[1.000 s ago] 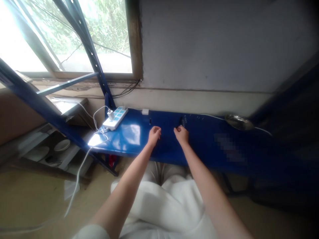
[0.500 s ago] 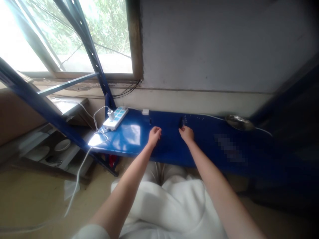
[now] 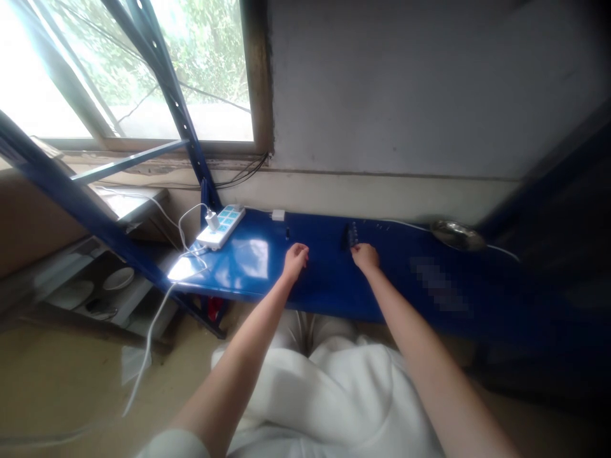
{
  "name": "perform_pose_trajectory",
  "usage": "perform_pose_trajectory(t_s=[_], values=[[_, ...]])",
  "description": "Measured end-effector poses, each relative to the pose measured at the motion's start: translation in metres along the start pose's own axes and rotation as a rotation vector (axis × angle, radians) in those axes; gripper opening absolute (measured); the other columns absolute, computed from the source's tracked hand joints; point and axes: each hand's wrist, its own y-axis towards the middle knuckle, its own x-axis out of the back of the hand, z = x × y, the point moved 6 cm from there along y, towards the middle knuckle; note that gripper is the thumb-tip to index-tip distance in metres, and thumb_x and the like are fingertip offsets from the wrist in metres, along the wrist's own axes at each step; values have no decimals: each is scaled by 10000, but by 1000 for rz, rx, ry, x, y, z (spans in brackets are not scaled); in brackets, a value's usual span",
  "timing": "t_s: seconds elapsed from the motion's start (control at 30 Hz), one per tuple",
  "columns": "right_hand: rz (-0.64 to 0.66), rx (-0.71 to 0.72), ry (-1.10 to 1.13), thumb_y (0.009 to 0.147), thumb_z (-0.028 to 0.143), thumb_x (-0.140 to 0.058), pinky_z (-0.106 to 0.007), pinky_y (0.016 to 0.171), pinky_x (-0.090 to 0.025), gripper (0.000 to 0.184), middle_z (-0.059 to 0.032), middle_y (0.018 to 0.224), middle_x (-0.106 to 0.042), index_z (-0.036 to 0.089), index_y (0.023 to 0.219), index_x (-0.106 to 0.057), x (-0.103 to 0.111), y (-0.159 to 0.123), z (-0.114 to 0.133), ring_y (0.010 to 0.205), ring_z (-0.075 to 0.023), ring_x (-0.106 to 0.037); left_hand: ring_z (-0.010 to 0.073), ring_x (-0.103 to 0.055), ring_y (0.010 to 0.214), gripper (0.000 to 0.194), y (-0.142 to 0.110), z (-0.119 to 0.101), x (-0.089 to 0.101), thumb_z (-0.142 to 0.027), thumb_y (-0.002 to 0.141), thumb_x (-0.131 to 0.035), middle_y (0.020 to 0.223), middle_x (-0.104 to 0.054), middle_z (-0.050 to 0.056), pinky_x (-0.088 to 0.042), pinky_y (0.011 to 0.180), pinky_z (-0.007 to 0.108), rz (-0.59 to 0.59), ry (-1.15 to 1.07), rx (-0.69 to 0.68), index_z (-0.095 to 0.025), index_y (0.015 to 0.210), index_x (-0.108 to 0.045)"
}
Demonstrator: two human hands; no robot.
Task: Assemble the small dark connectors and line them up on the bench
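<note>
Far left of both grips: a window (image 3: 200, 70) with a blue metal rack post (image 3: 176, 108) across it. Below the post, a white power strip (image 3: 222, 227) sits at the counter's (image 3: 329, 283) left end, a white charger (image 3: 212, 220) plugged into it and a white cable (image 3: 147, 356) falling toward the floor.

Ahead and left of the left grip (image 3: 296, 261), a small white plug (image 3: 278, 215) lies at the counter's back edge. Just ahead of this grip stands a lone dark peg (image 3: 287, 233). The left grip rests low on the blue surface, fingers curled under. I cannot tell whether anything is inside.

Between the grips and slightly ahead lies a short row of small dark pieces (image 3: 352, 235), the nearest things to the right grip (image 3: 365, 256). That grip sits just below the row, apart from it or barely so, and it is curled too, nothing visible in it.

Reaching the row calls for only a short push forward, I judge.

Right of the right grip: a blurred patch (image 3: 439, 286) on the counter, then a shiny metal dish (image 3: 458, 235) with a white cord (image 3: 506, 252) running past it.
</note>
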Motion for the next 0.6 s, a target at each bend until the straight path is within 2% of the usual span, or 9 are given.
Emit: perform_pose_trajectory(t_s=[0.13, 0.4, 0.5, 0.6], values=[[-14, 20, -20, 796, 312, -503, -277, 648, -442, 247, -124, 843, -682, 174, 863, -697, 2, -4, 1, 810, -228, -634, 46, -405, 381, 97, 0, 0, 0, -252, 744, -520, 524, -491, -41, -319, 414, 178, 1, 1, 7, -158, 722, -519], [22, 74, -70, 787, 286, -518, -280, 651, -449, 241, -131, 864, -684, 161, 881, -701, 0, 0, 4, 821, -238, -638, 46, -406, 383, 94, 1, 2, 0, -250, 745, -513, 525, -486, -40, -323, 409, 173, 0, 10, 2, -158, 724, -517], [84, 91, -51, 754, 259, -564, -262, 652, -455, 209, -119, 862, -686, 151, 872, -698, -2, 6, 2, 821, -223, -640, 43, -400, 382, 94, 1, 3, 0, -247, 745, -512, 521, -484, -40, -316, 402, 168, 2, -1, -1, -157, 719, -514], [217, 69, -8, 720, 246, -605, -237, 606, -458, 158, -102, 743, -686, 126, 773, -692, -3, 12, -3, 701, -186, -645, 43, -402, 382, 92, 1, 3, 0, -245, 744, -512, 524, -485, -40, -314, 400, 167, 1, 1, 0, -156, 724, -517]])
